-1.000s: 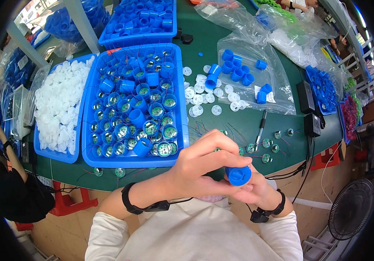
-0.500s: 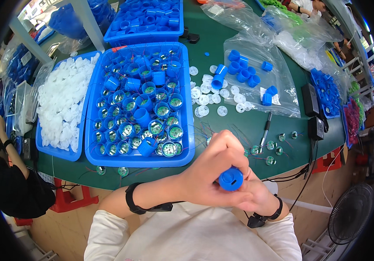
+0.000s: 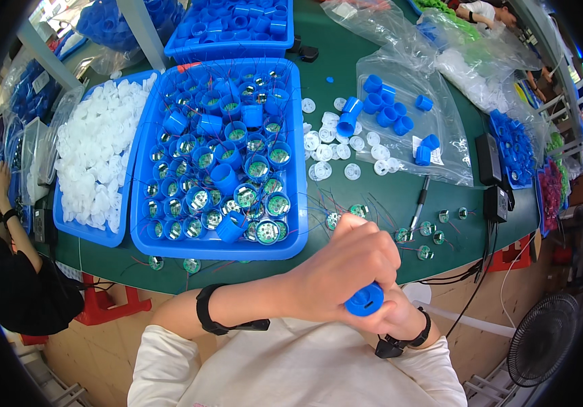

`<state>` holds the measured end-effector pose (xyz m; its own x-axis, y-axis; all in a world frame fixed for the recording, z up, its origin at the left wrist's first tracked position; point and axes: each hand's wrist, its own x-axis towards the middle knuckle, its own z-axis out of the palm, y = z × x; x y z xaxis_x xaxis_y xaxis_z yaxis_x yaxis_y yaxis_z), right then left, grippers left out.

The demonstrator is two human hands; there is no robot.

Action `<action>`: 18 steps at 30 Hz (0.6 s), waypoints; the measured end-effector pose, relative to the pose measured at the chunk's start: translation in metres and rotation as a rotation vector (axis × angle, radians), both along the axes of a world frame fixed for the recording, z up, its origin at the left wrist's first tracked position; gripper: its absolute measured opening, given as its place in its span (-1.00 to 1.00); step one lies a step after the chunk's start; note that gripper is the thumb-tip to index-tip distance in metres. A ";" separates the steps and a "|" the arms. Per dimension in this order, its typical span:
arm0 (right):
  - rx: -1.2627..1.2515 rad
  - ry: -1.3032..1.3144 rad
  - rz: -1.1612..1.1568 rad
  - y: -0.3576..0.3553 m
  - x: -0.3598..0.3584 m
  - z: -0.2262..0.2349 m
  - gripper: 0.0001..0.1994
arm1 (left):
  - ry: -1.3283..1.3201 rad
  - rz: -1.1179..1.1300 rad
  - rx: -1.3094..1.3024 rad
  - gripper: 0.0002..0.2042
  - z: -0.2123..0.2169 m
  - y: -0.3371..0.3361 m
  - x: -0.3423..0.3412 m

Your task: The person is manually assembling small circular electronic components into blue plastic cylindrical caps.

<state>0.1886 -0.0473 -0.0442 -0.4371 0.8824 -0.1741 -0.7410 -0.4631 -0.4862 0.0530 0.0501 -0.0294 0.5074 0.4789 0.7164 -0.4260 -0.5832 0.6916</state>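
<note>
In front of my chest, a small blue plastic cup (image 3: 365, 300) sits between my two hands, its closed end with a dark slot facing up. My left hand (image 3: 349, 264) lies on top with its fingers curled over the cup. From the right, my right hand (image 3: 400, 312) grips it lower down, partly hidden behind the left. What is inside the cup cannot be seen. Just beyond my knuckles, round green circuit boards (image 3: 359, 210) with thin wires lie on the green table (image 3: 366, 183).
A blue tray (image 3: 303, 203) holds many blue cups with boards inside. Left of it, another tray holds white discs (image 3: 101, 149). Loose white discs (image 3: 352, 171), blue cups (image 3: 387, 117) on a clear bag and a pen (image 3: 420, 202) lie farther right. A co-worker's hand (image 3: 0, 182) shows at left.
My left hand has turned over the cup, its fingers now covering more of the cup's upper side. Both hands have shifted slightly, and the cup sits a little lower and to the right.
</note>
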 end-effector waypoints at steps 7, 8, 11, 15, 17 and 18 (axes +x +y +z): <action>0.018 -0.112 0.012 0.004 0.000 0.001 -0.78 | -0.057 0.065 0.008 -0.71 -0.004 -0.003 0.004; 0.017 -0.053 0.061 0.004 0.003 -0.002 -0.77 | -0.058 0.065 0.004 -0.71 -0.004 -0.003 0.004; 0.064 -0.093 0.049 0.006 0.007 -0.008 -0.75 | -0.053 0.089 -0.001 -0.70 -0.003 0.000 0.004; 0.058 -0.070 0.048 0.009 0.004 -0.002 -0.74 | -0.064 0.121 0.001 -0.69 -0.005 0.000 0.004; 0.024 -0.152 0.042 0.010 0.004 0.000 -0.73 | -0.049 0.121 0.010 -0.69 -0.005 0.001 0.003; 0.025 -0.153 0.041 0.010 0.006 0.002 -0.73 | -0.058 0.119 0.001 -0.68 -0.005 0.003 0.003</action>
